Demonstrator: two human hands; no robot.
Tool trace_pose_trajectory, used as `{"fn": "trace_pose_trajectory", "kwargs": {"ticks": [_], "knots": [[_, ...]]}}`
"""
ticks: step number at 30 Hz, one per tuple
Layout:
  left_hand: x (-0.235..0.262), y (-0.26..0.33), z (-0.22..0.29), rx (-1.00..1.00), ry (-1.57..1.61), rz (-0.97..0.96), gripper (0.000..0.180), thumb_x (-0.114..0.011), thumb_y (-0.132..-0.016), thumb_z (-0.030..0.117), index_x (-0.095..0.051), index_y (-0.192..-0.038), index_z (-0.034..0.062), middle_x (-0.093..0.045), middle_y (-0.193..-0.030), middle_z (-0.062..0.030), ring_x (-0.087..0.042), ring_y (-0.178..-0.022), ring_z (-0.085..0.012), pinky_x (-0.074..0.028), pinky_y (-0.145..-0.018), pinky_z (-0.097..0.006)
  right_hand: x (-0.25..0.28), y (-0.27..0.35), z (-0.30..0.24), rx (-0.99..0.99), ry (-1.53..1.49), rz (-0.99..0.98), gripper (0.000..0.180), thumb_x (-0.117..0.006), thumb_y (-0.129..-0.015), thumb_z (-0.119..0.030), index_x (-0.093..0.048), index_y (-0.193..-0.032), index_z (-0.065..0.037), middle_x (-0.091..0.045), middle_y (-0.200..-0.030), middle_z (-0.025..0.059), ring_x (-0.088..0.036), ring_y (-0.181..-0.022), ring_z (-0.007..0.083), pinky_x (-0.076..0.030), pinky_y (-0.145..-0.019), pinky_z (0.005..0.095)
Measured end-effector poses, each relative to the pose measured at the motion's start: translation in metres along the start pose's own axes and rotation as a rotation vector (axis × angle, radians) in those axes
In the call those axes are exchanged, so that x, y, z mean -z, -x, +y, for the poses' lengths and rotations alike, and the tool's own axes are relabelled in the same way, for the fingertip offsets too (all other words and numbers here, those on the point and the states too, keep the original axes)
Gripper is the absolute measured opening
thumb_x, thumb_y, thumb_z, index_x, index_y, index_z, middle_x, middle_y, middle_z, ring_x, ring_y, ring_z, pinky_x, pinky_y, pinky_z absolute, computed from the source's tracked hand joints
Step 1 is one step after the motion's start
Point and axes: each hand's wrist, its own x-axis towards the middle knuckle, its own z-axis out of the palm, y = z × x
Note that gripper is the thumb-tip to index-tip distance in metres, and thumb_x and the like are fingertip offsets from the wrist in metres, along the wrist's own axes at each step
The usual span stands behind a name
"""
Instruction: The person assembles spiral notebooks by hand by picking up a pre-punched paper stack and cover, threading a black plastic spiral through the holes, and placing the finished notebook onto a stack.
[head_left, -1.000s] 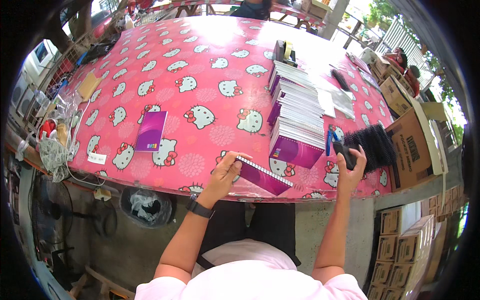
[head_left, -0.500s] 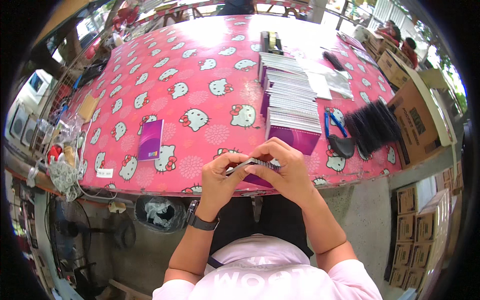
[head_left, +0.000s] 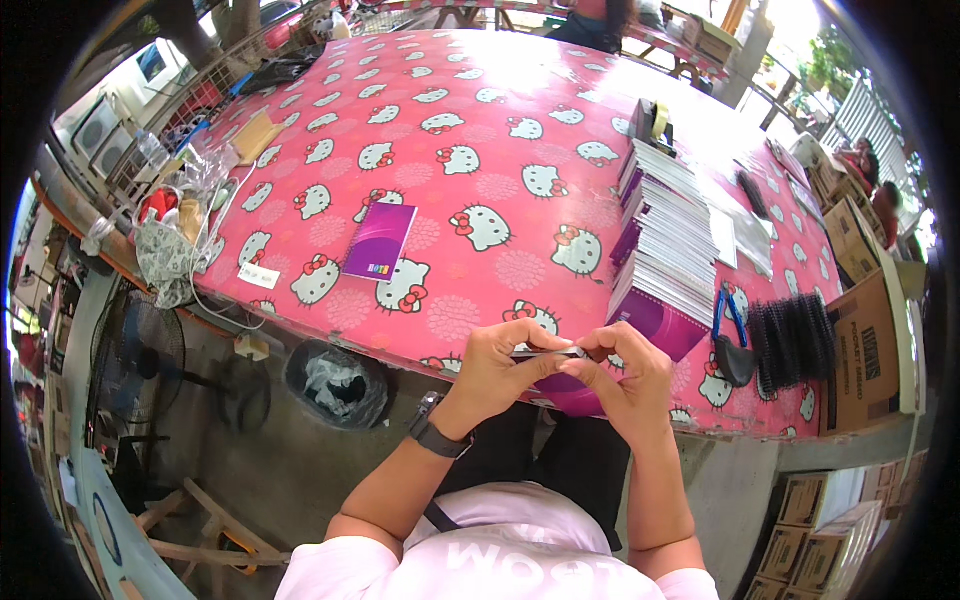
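Note:
Just over the table's front edge, my left hand (head_left: 493, 372) and my right hand (head_left: 632, 378) pinch the top edge of a purple-covered notebook (head_left: 572, 396). Thumbs and fingertips of both hands almost meet along that edge. Most of the binding is hidden by the fingers. Another purple notebook (head_left: 380, 242) lies flat on the table to the left. Beyond my right hand runs a long row of stacked notebooks (head_left: 668, 255) with white page edges and purple covers. Blue-handled pliers (head_left: 731, 340) lie beside the row, next to a pile of black binding coils (head_left: 790, 345).
The table has a pink patterned cover (head_left: 470, 285). A tape dispenser (head_left: 652, 122) stands at the row's far end. An open cardboard box (head_left: 868, 355) is at the right edge. Below on the left are a lined bin (head_left: 338, 385) and a fan (head_left: 140, 350). People sit farther back.
The view has swung, so the table things appear farther right and tilted. My right fingertips have drawn in close to the left ones, covering the coil binding that showed before.

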Motion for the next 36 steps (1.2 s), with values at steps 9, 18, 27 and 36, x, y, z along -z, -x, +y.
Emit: {"fn": "trace_pose_trajectory", "kwargs": {"ticks": [9, 18, 27, 36], "knots": [[0.010, -0.001, -0.002, -0.099, -0.303, 0.093, 0.015, -0.072, -0.080, 0.012, -0.064, -0.090, 0.0041, -0.063, -0.083, -0.0033, -0.058, -0.078, -0.0103, -0.046, -0.069, -0.025, -0.021, -0.010, -0.007, 0.039, 0.137, -0.005, 0.018, -0.068, -0.082, -0.015, -0.060, -0.087, 0.001, -0.056, -0.080, 0.0132, -0.057, -0.066, 0.0266, -0.045, -0.058, 0.0354], [0.088, -0.063, -0.017, -0.232, -0.809, 0.354, 0.027, -0.047, -0.095, 0.031, -0.057, -0.086, 0.0077, -0.057, -0.078, -0.0102, -0.053, -0.082, -0.0270, -0.032, -0.078, -0.046, 0.002, -0.023, 0.016, 0.075, 0.272, 0.180, 0.025, -0.069, -0.078, -0.015, -0.062, -0.100, -0.003, -0.060, -0.096, 0.0120, -0.053, -0.096, 0.0309, -0.042, -0.083, 0.0422], [0.197, -0.116, -0.069, -0.370, -1.593, 0.345, 0.030, -0.052, -0.090, 0.032, -0.057, -0.114, 0.0147, -0.055, -0.118, -0.0065, -0.048, -0.115, -0.0244, -0.023, -0.103, -0.050, 0.072, -0.005, 0.111, 0.080, 0.753, 0.203, 0.032, -0.073, -0.068, -0.014, -0.062, -0.098, -0.007, -0.063, -0.096, 0.0068, -0.055, -0.095, 0.0288, -0.039, -0.087, 0.0414], [-0.015, -0.047, -0.024, -0.118, -0.454, -0.102, 0.034, -0.071, -0.080, 0.015, -0.058, -0.109, 0.0059, -0.063, -0.101, -0.0099, -0.060, -0.092, -0.0246, -0.047, -0.080, -0.033, 0.034, 0.000, 0.054, 0.078, 0.453, 0.048, 0.020, -0.070, -0.071, -0.010, -0.061, -0.088, -0.007, -0.063, -0.085, 0.0066, -0.059, -0.084, 0.0249, -0.042, -0.076, 0.0383]]}}
